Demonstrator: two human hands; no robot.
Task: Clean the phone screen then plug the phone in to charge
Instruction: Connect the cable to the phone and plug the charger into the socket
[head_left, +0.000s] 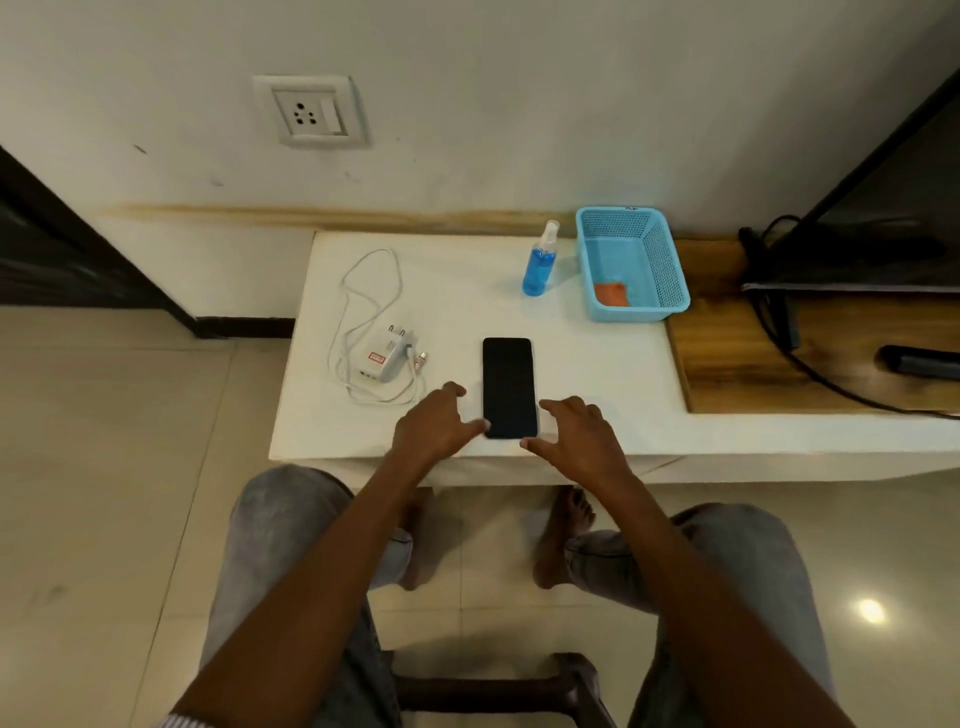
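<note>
Task looks barely started, as far as the view shows. The phone lies flat, dark screen up, near the front edge of the white bench, long side running away from the person. The left hand sits at its lower-left corner, the right hand at its lower-right. Fingers of both hands are spread and loose, closed on nothing; the left thumb tip appears to touch the phone's edge, the right fingers are just beside it, contact unclear. Phone not lifted.

Cleaning not done, judging by layout: the blue spray bottle stands upright at the back of the bench, untouched, just left of the blue basket. An orange cloth lies inside the basket at its near end. Neither is in hand. Can't tell if the screen is smudged.

Charging not done either: the white charger lies on the bench left of the phone, pins pointing away from the person, its white cable looped loose around it, free plug end near the charger and apart from the phone. The wall socket above is empty.

Left to do: spray, wipe, plug charger into socket, connect cable to phone.
</note>
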